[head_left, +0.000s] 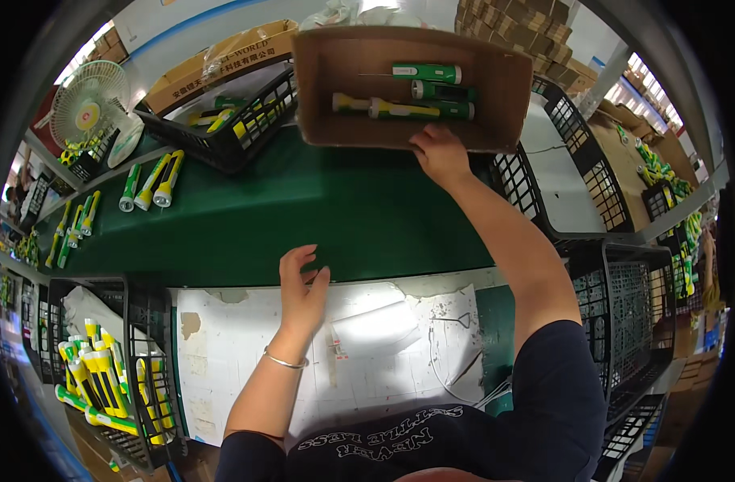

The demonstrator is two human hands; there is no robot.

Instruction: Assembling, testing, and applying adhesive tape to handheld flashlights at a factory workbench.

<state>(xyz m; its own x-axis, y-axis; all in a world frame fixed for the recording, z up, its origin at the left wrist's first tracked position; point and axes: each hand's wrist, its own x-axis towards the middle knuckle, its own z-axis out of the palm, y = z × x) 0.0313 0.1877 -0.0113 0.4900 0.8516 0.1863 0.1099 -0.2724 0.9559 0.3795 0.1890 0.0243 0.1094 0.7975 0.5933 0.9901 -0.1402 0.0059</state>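
In the head view, a brown corrugated-cardboard box [351, 64] sits along the far edge of a dark green table [343, 217], right of the middle, its open top showing a few green, yellow and white tube-shaped flashlights [424, 110] lying inside. The person's right hand [444, 157] is at the box's near rim with its fingers bent over it; whether they grip or only rest there, I cannot tell. The left hand [305, 291], a silver metal bangle [285, 361] on its wrist, hangs over the table's near edge with fingers loosely curled and apart, holding nothing.

The box looks light for its size and fairly stiff, though thin walls would likely flex if pinched in the middle – the rims or corners seem the sounder hold. The flashlights look hard and smooth, probably light, a little slippery and apt to roll; the barrel is the natural place to take hold, clear of the lens.

Toward the table's far left corner stands a black plastic lattice crate [231, 153] of flashlights, with three more flashlights [145, 190] just beside it. Past the near edge lies a flat, stained white sheet [223, 345] with a thin pale cord [433, 365]; left of it, a black mesh basket [142, 426] holds upright and slanting flashlights – glossy, round-headed and tightly bunched.
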